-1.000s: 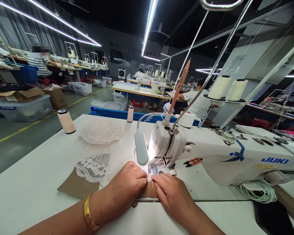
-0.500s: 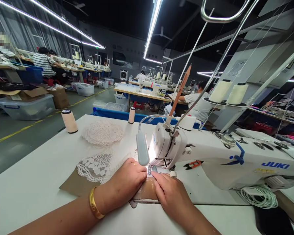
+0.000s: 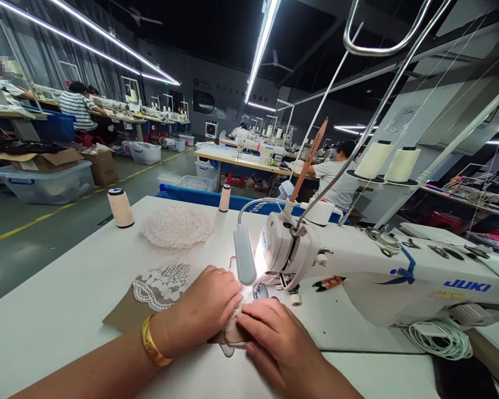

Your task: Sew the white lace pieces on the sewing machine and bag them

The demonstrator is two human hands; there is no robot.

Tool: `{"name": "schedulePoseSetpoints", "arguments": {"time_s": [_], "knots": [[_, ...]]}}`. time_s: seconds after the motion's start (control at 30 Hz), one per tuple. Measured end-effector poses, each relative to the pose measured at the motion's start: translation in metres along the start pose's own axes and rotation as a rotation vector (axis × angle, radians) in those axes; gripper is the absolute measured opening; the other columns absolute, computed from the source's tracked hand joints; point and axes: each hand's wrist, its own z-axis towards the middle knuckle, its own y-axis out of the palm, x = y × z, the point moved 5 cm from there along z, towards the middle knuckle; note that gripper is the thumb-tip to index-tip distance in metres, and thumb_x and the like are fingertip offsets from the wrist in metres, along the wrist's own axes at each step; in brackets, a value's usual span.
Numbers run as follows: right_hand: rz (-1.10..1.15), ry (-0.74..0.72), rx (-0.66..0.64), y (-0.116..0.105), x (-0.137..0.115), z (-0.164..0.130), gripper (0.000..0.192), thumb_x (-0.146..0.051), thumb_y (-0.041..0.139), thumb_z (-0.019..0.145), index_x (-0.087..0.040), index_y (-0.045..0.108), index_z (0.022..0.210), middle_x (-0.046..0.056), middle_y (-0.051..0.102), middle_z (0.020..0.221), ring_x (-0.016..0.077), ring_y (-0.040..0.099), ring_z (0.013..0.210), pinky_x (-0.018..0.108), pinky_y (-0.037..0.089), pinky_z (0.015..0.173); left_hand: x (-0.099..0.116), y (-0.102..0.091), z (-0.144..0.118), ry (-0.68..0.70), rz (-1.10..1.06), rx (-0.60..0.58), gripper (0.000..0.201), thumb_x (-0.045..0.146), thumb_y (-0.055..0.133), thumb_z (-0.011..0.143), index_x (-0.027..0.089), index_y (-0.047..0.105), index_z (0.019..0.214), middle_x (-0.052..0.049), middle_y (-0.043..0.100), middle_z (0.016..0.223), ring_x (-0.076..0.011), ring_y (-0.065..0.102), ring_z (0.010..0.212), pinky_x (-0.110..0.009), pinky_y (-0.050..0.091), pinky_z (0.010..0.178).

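Observation:
White lace [image 3: 235,320] lies over a brown piece at the front of the sewing machine [image 3: 274,249], under its lamp. My left hand [image 3: 210,302], with a gold bangle at the wrist, is closed on the lace left of the presser foot; its fingertips are partly hidden. From the right, my right hand [image 3: 280,338] grips the same lace, fingers pressed together and thumb low at the near edge. More lace [image 3: 162,282] with a scalloped edge spreads left over a brown sheet [image 3: 122,316]. Behind it sits a bundled lace pile [image 3: 177,227].
Two thread cones, a larger one [image 3: 120,209] and a smaller one [image 3: 225,198], stand at the table's back. Orange-handled thread snips [image 3: 329,284] lie beneath the machine arm. A coiled pale cable [image 3: 439,337] is at right. Co-workers sit at other tables beyond.
My right hand has shifted slightly left and towards me, its fingers now laid over the lace. My left hand has moved a little left. The lace between them has shifted.

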Motion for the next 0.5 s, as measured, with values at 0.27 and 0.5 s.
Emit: {"name": "schedulePoseSetpoints", "arguments": {"time_s": [0.27,0.5], "knots": [[-0.176,0.099,0.109,-0.022,0.013,-0.007,0.021,-0.020,0.051,0.109,-0.022,0.070,0.117,0.008,0.073,0.095,0.0261,0.061,0.088,0.039,0.050,0.080,0.000,-0.005,-0.005,0.059,-0.134,0.097,0.028,0.016,0.046,0.102,0.020,0.066,0.083,-0.007,0.065,0.089,-0.0230,0.055,0.083,-0.036,0.043,0.071],[-0.353,0.183,0.013,-0.024,0.035,-0.008,0.028,0.002,0.051,0.086,-0.023,0.065,0.084,0.007,0.069,0.082,0.0280,0.063,0.091,0.041,0.052,0.081,0.011,0.012,-0.010,0.042,-0.191,-0.019,0.021,0.001,0.053,0.087,0.019,0.059,0.077,-0.006,0.064,0.103,-0.0220,0.054,0.088,-0.035,0.044,0.076]]}}
